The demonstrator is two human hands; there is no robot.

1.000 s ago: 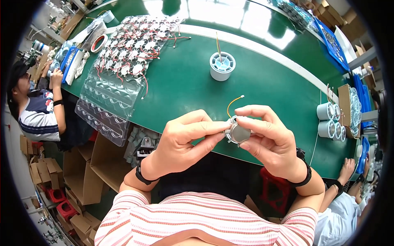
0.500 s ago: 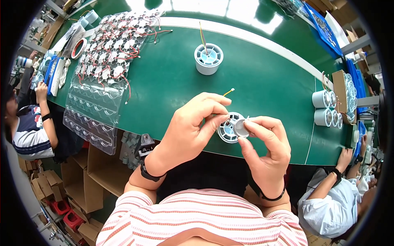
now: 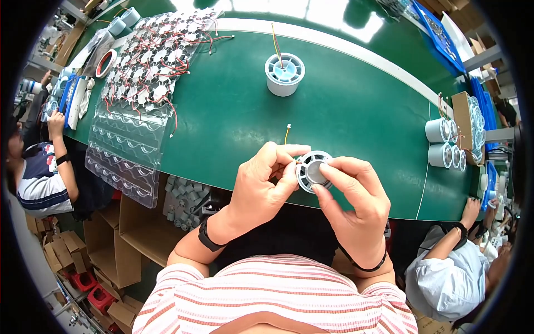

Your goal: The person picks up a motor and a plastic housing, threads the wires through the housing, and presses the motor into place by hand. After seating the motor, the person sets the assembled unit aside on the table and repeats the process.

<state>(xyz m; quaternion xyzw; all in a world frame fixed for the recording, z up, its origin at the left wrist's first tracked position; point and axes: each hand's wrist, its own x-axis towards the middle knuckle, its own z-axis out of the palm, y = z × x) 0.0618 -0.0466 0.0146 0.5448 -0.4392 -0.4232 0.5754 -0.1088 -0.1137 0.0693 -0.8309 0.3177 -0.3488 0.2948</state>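
Close to my body, over the table's near edge, my left hand [image 3: 262,177] grips a pale blue spoked round housing [image 3: 302,181] by its left side. A thin yellow wire [image 3: 287,135] with a small white connector sticks up above those fingers. Between thumb and fingertips my right hand [image 3: 360,196] pinches a grey round cap [image 3: 316,172], which lies over the housing's middle. Whether the cap is seated or just resting there, I cannot tell. Farther off, a similar pale cylindrical housing [image 3: 283,83] stands upright with wires rising from its centre.
On the left lie transparent blister trays [image 3: 125,133], partly covered by white-and-black parts with red wires [image 3: 153,61]. A red-rimmed tape roll [image 3: 106,63] sits beyond. Several pale cylinders [image 3: 439,142] stand at right beside a cardboard box [image 3: 461,119]. Co-workers sit on both sides.
The grey cap has moved left and now lies flatter over the housing's centre. The wire's connector has swung left and now points upward.
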